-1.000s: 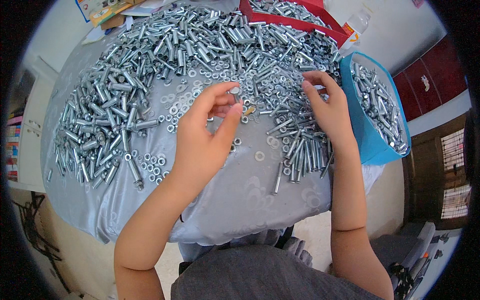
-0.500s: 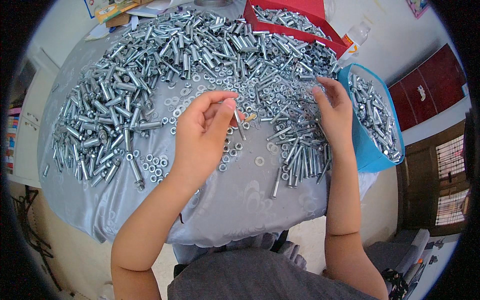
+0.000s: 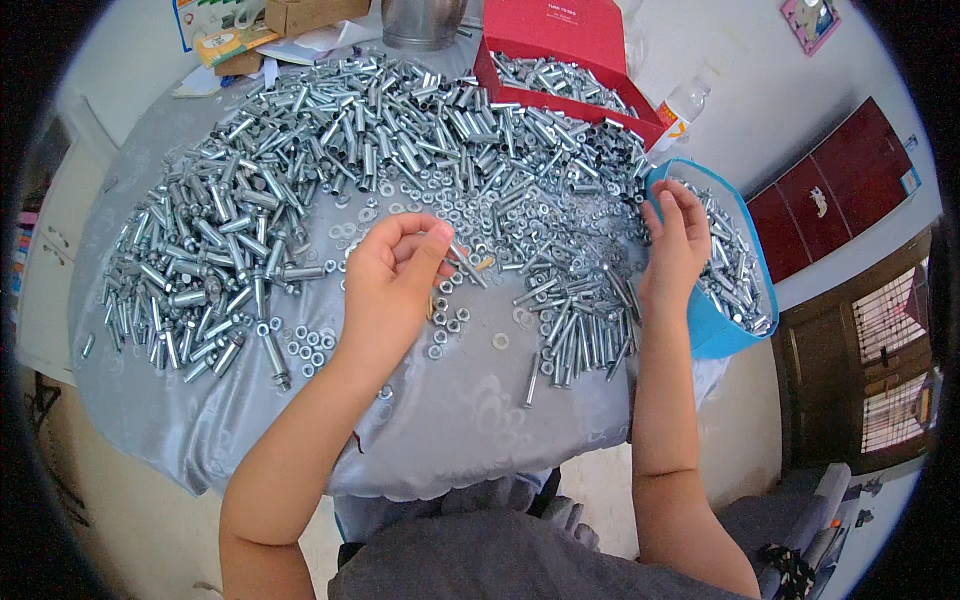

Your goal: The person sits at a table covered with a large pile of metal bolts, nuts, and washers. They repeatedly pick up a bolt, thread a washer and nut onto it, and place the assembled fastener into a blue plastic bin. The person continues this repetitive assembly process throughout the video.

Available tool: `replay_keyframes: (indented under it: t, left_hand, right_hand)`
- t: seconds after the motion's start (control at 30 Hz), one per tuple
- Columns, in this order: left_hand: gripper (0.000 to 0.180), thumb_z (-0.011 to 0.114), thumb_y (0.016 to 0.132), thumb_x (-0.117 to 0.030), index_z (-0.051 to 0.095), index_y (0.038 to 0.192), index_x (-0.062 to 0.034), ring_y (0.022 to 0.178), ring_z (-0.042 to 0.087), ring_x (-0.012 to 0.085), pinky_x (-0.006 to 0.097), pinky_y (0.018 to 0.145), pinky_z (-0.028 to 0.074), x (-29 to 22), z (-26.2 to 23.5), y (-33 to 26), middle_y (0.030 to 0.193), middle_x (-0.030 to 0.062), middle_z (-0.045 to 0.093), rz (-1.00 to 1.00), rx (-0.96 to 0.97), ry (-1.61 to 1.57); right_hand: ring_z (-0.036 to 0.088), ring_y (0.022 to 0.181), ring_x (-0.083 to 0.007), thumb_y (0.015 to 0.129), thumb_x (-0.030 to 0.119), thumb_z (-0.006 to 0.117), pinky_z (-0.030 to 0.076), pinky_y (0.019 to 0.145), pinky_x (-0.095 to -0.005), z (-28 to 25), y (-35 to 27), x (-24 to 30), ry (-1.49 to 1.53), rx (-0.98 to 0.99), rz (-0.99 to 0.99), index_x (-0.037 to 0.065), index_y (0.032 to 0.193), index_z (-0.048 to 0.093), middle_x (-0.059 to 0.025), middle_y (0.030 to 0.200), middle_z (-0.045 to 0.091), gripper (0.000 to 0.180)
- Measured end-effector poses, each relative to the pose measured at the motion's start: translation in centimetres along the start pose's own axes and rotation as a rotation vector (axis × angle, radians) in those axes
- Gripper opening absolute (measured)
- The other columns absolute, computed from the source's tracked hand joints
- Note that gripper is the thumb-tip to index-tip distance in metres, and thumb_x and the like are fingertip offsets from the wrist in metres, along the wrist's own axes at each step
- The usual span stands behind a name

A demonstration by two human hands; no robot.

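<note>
My left hand point(image 3: 392, 280) is closed in a pinch on a slim silver bolt point(image 3: 468, 266), which slants down to the right over loose nuts and washers. Curled fingers hide the bolt's upper end. My right hand point(image 3: 677, 245) is raised beside the blue box point(image 3: 722, 340), at the right edge of the piles. Its thumb and bent fingers stand apart, and I see nothing between them. Long bolts point(image 3: 590, 345) lie in a heap between the two hands. Flat washers point(image 3: 500, 341) and hex nuts point(image 3: 437, 351) are scattered nearer the left hand.
Metal sleeves point(image 3: 375, 125) pile up across the back, and assembled sleeve anchors point(image 3: 190, 270) cover the left side. A red box point(image 3: 640, 122) holds more metal parts, with a plastic bottle point(image 3: 684, 103) beside it. Behind the pile stand a metal pot point(image 3: 420, 25) and a cardboard box point(image 3: 310, 12).
My right hand has turned its fingers upward and come closer to the blue box. The bolt in my left hand has tilted from steep to more slanted. The whole view has shifted slightly.
</note>
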State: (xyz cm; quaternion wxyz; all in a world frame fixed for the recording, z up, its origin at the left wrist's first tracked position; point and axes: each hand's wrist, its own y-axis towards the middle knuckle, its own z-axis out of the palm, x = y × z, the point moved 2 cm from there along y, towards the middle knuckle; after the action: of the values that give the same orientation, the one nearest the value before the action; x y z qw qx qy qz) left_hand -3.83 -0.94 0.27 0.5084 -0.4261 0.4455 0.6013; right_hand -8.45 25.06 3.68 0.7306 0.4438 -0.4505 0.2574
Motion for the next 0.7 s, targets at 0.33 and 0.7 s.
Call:
replay_keyframes:
  t: [0.33, 0.7]
  left_hand:
    - [0.02, 0.056, 0.085, -0.02, 0.053, 0.093, -0.0015, 0.059, 0.052, 0.0061, 0.019, 0.054, 0.041, 0.3, -0.5, 0.2, 0.077, 0.0043, 0.063, 0.004, -0.043, -0.047]
    - [0.021, 0.055, 0.086, -0.018, 0.051, 0.096, 0.0003, 0.069, 0.058, 0.0104, 0.021, 0.059, 0.045, 0.3, -1.4, 0.7, 0.083, 0.0075, 0.062, 0.048, 0.003, -0.117]
  right_hand:
    - [0.057, 0.093, -0.0323, 0.077, 0.004, 0.049, 0.044, 0.082, -0.0378, 1.8, 3.8, -4.6, -0.955, 0.651, -0.233, 0.004, 0.102, 0.059, -0.0192, 0.097, 0.059, 0.027]
    - [0.058, 0.08, -0.0321, 0.073, 0.011, 0.059, 0.045, 0.072, -0.0411, 3.1, 3.9, -4.2, -1.236, 0.71, -0.416, 0.005, 0.086, 0.06, -0.0134, 0.088, 0.061, 0.014]
